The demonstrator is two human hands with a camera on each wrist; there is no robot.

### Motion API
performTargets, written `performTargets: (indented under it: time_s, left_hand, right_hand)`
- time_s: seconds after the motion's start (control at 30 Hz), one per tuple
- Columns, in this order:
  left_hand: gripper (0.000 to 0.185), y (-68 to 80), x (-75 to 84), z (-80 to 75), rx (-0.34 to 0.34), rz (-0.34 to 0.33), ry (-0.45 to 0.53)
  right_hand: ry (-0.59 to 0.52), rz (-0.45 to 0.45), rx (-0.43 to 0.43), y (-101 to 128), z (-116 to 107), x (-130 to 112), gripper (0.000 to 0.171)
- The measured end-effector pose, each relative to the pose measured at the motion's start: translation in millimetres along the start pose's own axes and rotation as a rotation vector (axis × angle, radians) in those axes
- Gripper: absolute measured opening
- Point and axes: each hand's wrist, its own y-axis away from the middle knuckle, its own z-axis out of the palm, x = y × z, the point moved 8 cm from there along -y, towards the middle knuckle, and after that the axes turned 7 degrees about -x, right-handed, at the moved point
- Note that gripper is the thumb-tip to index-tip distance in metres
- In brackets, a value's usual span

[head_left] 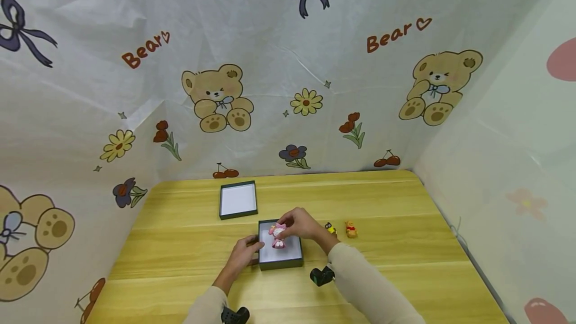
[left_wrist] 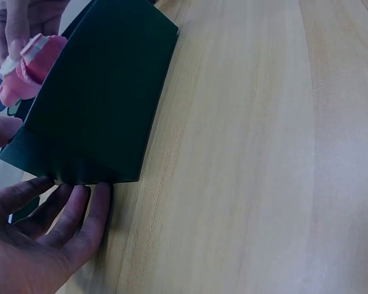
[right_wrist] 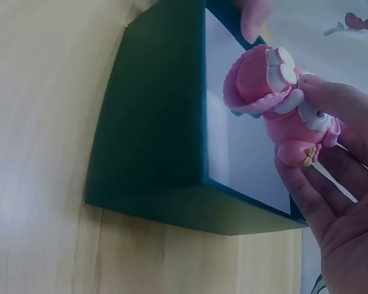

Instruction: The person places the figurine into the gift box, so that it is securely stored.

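A dark green box (head_left: 281, 264) with a white inside stands on the table. My left hand (left_wrist: 40, 242) holds its left side, the thumb over the rim and the fingertips against the outer wall. Over the box, my right hand (head_left: 300, 224) pinches a pink and white figurine (right_wrist: 282, 107) between thumb and fingers. In the head view the figurine is upright, with a pink hood and dress; whether it touches the box floor I cannot tell. The right wrist view shows its feet and frilled hem.
Behind the box to the left lies the matching lid (head_left: 238, 199), white inside up. Right of my right wrist are a yellow and black figurine (head_left: 330, 228), partly hidden, and a bear figurine (head_left: 351, 229) in red. A patterned cloth wall (head_left: 265, 29) rises behind the table (head_left: 382, 284).
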Motion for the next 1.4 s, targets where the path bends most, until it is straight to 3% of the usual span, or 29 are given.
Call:
performTargets:
  time_s: [0.33,0.7,1.17,1.4]
  left_hand:
    - [0.060,1.2,1.3,-0.9,0.004,0.014,-0.020]
    - [0.061,3.5,2.8,3.6,-0.032,0.033,0.061]
    - [0.060,2.4,1.5,3.3,-0.040,0.042,0.080]
    - [0.057,1.1,0.5,2.5,-0.035,0.051,0.076]
  right_hand:
    - [0.045,-0.012,-0.031,-7,14,-1,0.030]
    - [0.180,-0.055,-0.080,-13,29,-8,0.024]
    - [0.275,0.008,-0.086,-19,42,-6,0.020]
    - [0.243,0.014,-0.095,-19,47,-8,0.019]
